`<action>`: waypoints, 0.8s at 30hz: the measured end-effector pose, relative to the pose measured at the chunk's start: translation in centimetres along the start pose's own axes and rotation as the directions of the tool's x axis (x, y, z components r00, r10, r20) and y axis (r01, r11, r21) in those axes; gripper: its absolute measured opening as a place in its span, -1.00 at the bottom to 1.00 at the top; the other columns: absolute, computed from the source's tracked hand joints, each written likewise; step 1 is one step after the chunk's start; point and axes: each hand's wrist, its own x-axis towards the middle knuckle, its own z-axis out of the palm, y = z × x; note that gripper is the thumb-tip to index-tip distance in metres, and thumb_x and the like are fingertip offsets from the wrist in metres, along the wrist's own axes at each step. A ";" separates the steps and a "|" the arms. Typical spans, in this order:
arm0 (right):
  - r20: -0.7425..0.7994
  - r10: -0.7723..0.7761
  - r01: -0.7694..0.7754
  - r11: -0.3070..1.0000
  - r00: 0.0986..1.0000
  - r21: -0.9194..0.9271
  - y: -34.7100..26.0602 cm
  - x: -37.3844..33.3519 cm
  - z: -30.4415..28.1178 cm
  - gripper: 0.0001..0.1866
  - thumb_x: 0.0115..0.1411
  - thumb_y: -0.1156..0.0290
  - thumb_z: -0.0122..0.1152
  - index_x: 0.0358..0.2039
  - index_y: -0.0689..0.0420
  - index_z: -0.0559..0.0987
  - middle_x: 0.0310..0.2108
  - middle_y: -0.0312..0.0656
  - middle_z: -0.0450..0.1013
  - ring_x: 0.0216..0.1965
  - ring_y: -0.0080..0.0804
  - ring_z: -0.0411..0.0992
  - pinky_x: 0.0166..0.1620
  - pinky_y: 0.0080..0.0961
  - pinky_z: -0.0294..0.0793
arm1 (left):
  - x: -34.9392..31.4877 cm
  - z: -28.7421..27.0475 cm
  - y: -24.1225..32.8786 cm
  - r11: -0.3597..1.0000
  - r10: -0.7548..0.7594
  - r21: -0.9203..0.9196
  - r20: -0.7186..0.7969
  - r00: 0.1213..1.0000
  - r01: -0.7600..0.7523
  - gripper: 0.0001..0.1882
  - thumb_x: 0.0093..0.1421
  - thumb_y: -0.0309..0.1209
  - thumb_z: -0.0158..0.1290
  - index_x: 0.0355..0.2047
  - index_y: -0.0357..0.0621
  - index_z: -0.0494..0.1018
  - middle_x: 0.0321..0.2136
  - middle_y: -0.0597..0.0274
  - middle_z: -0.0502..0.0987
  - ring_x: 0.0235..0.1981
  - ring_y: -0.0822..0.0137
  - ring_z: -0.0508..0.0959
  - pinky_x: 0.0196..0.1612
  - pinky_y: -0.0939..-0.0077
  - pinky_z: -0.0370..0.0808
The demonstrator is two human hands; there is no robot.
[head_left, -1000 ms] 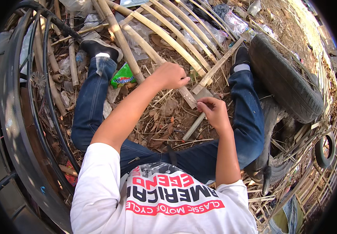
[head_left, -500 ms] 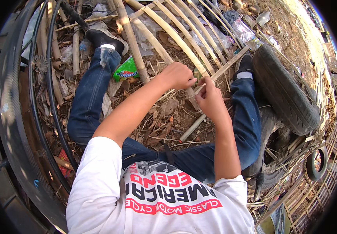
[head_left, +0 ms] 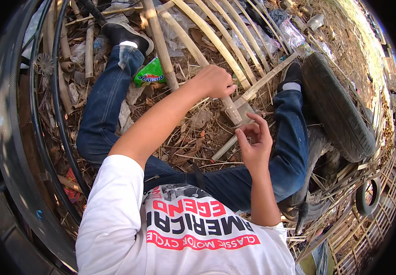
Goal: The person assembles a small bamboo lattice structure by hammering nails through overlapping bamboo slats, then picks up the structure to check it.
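Observation:
My left hand (head_left: 217,81) is closed round a bamboo slat (head_left: 231,109) near its lower end. The slat runs up and left, beside several other long bamboo strips (head_left: 219,43) spread like a fan. A flat bamboo crosspiece (head_left: 271,78) slants across the near ends of those strips. My right hand (head_left: 256,140) is raised just right of the slat's end, thumb and fingers curved but apart, with nothing visible between them. Below the slat's end lies a flat greyish piece (head_left: 244,112), partly covered. A short pale stick (head_left: 225,147) rests on the ground between my legs.
A worn tyre (head_left: 338,107) stands by my right foot, a smaller one (head_left: 368,197) farther right. A black metal frame (head_left: 63,119) runs along my left. A thick bamboo pole (head_left: 160,43) and a green packet (head_left: 150,73) lie near my left foot, among plastic litter and dry leaves.
My right hand has come away from the bamboo, down toward me, and its fingers have opened. My left hand has shifted slightly right and down, still on the slat.

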 end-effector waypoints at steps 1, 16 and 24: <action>-0.007 0.126 -0.122 0.972 0.992 0.201 -0.3 -0.1 -0.6 -0.57 0.12 0.61 0.23 0.03 0.25 0.39 -0.41 -0.23 0.50 -0.44 -0.59 0.44 -0.34 -0.65 0.42 | -0.1 0.3 -0.2 1.000 -0.003 0.014 0.025 1.000 0.003 -0.56 0.15 -0.12 -0.04 -0.67 -0.21 0.53 -0.69 -0.06 0.48 -0.56 -0.09 0.51 -0.41 0.06 0.44; -0.105 0.357 -0.215 0.746 0.928 0.631 4.5 -0.5 -3.7 -0.86 0.11 0.68 0.10 -0.28 0.34 0.54 -0.46 -0.16 0.49 -0.45 -0.45 0.49 -0.32 -0.53 0.56 | 2.6 5.6 -1.5 0.985 0.017 0.174 -0.001 1.000 -0.017 -0.52 0.22 -0.08 -0.07 -0.64 -0.18 0.55 -0.63 0.04 0.55 -0.49 0.02 0.56 -0.17 0.16 0.42; -0.206 0.500 -0.222 0.667 0.841 0.711 8.4 -1.7 -5.2 -0.92 0.13 0.63 0.12 -0.33 0.28 0.52 -0.46 -0.20 0.48 -0.49 -0.51 0.46 -0.39 -0.58 0.51 | 4.0 7.0 -2.0 0.987 0.014 0.161 -0.041 0.999 -0.008 -0.59 0.24 -0.12 -0.06 -0.55 -0.15 0.57 -0.60 0.11 0.55 -0.40 0.10 0.54 -0.10 0.19 0.26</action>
